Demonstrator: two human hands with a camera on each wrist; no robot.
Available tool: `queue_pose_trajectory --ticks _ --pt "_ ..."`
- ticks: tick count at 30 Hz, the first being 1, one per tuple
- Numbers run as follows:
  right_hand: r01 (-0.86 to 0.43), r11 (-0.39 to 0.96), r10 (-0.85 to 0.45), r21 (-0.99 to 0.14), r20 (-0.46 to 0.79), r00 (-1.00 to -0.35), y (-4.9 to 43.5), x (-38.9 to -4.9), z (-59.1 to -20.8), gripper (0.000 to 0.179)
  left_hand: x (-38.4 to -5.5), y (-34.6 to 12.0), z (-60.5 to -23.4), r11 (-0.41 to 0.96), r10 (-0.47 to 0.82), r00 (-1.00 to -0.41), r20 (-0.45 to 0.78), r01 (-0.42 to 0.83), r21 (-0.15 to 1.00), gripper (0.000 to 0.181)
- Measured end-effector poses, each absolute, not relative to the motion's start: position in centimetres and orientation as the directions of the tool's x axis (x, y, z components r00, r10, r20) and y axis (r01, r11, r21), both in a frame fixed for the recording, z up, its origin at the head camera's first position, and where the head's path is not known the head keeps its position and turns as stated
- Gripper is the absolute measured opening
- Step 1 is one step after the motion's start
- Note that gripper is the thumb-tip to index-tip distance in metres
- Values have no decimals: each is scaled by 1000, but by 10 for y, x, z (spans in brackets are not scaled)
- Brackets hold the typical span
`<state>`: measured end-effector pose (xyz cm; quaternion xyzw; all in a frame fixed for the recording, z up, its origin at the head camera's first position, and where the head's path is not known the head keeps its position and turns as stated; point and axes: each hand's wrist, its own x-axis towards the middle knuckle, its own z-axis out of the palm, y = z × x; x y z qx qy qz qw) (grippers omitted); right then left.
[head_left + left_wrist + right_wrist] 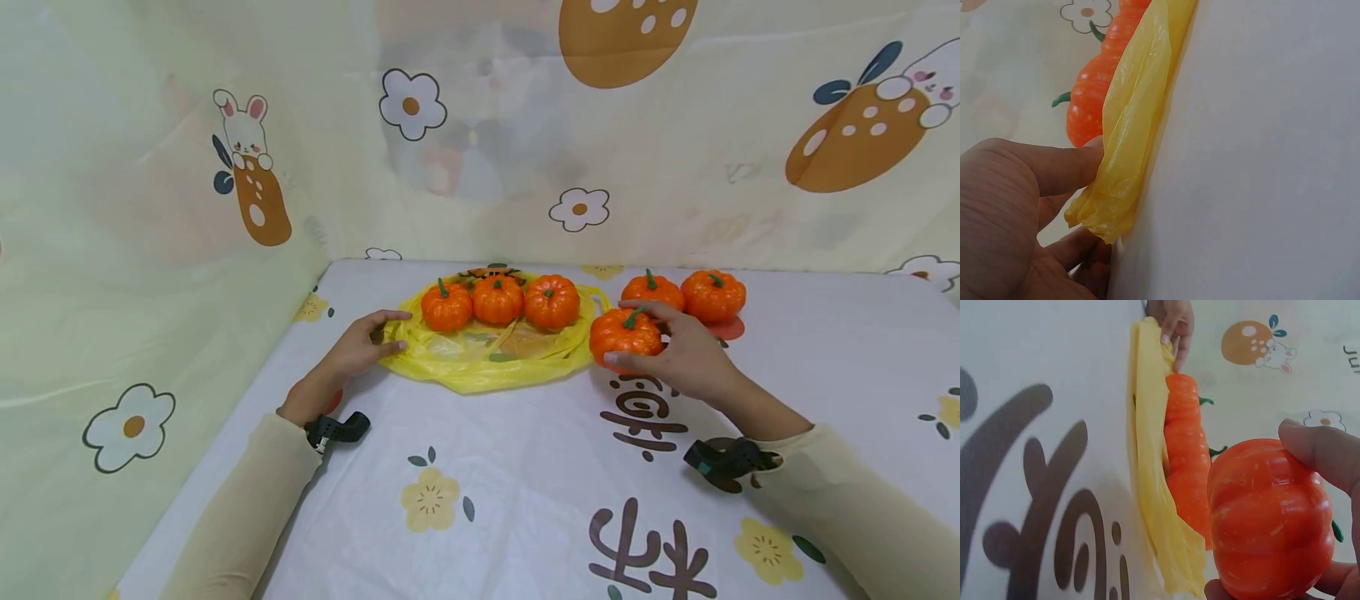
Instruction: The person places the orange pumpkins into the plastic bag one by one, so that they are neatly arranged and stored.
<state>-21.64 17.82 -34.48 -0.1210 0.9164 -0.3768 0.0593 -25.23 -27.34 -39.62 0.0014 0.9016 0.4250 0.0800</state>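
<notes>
A yellow plastic bag (480, 379) lies spread on the table, its rim crumpled. Along its far part three small orange toy pumpkins (498, 300) sit in a row. At the bag's left end, my left hand (358, 343) holds the edge between thumb and fingers; the bunched plastic (1125, 144) shows there in the left wrist view. My right hand (690, 354) grips another orange pumpkin (1271, 519) with a green stem, held just off the bag's right end. Thumb and fingers lie on opposite sides of it. Its underside is hidden in the head view.
Behind my right hand stand two more pumpkins, one partly covered (651, 288) and one farther right (715, 296). The white printed tablecloth (525, 475) covers the table. A patterned curtain (480, 167) rises at the back and the left side.
</notes>
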Motion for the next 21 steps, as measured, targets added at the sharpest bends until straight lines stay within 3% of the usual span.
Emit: queue_pose_trajectory --ticks 21 --pt "-259 620 -367 -741 18 -930 112 -217 -340 88 -251 -274 -394 640 82 -986 -142 -57 766 49"
